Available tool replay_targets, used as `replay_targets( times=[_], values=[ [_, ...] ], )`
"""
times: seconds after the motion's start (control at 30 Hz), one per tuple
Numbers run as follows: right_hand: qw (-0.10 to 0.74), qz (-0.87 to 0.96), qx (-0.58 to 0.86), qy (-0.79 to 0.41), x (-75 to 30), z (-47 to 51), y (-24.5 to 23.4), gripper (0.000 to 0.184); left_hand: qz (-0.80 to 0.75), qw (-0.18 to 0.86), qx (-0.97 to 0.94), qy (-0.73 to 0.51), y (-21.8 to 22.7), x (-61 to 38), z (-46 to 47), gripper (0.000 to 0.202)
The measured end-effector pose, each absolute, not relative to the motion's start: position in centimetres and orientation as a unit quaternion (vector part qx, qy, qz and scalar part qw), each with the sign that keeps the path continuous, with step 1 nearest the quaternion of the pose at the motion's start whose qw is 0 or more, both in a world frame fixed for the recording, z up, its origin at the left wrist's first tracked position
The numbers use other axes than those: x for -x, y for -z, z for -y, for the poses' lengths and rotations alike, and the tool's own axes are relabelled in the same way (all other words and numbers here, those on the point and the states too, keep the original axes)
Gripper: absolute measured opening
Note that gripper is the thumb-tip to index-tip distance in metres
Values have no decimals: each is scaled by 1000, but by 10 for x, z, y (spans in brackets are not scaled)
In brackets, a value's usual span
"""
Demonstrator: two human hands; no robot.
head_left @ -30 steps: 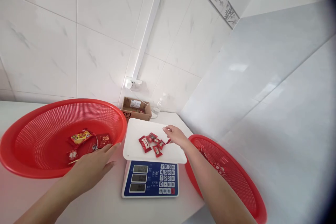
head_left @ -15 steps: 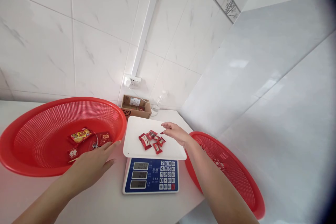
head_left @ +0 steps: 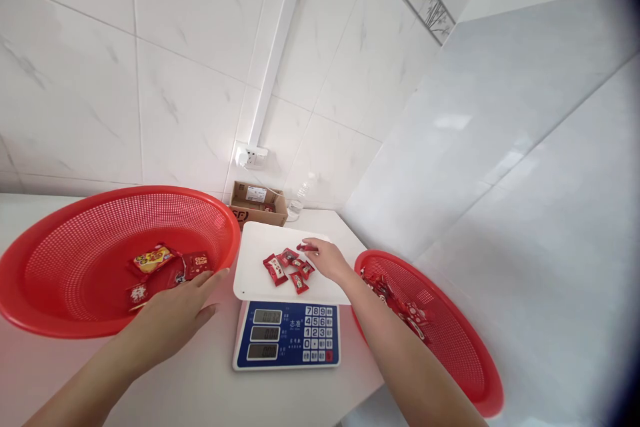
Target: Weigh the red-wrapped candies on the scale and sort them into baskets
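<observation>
My right hand (head_left: 326, 259) is over the white tray of the digital scale (head_left: 250, 288), pinching a small red-wrapped candy (head_left: 305, 247) at its fingertips. Just beneath it, several red candy packets (head_left: 275, 269) lie in a loose cluster on the tray. My left hand (head_left: 181, 312) is open, its fingers stretched along the near right rim of the large red basket (head_left: 65, 267). Inside that basket are a few packets, one of them a red and yellow packet (head_left: 152, 259). The scale's blue panel with displays and keys faces me.
A second red basket (head_left: 475, 367) with red packets (head_left: 417, 317) stands right of the scale, partly behind my right forearm. Behind the scale are a cardboard box (head_left: 263, 213) and a clear plastic bottle (head_left: 296, 205). A wall socket (head_left: 256, 157) is above them.
My right hand has moved slightly left and inward over the tray, and the candy in its fingers now shows more clearly. My left hand has stayed at the basket rim.
</observation>
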State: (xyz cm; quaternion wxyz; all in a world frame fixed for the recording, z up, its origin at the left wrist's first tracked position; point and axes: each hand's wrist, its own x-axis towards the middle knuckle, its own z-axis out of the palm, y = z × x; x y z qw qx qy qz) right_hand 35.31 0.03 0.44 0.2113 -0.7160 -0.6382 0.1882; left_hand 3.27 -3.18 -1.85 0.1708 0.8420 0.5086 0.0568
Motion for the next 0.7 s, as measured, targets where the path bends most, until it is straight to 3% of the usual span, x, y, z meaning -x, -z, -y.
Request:
replay_targets(
  times=[0.27,0.4,0.7],
  values=[
    [88,718,659,-208,-332,28,-3,53,-509,169,-843,-36,15,-33,33,58],
    [18,722,666,-185,-335,42,2,51,-511,167,-842,-38,11,-35,35,57],
    [30,779,602,-172,-306,52,-4,65,-510,151,-846,-40,20,-32,33,57]
  ],
)
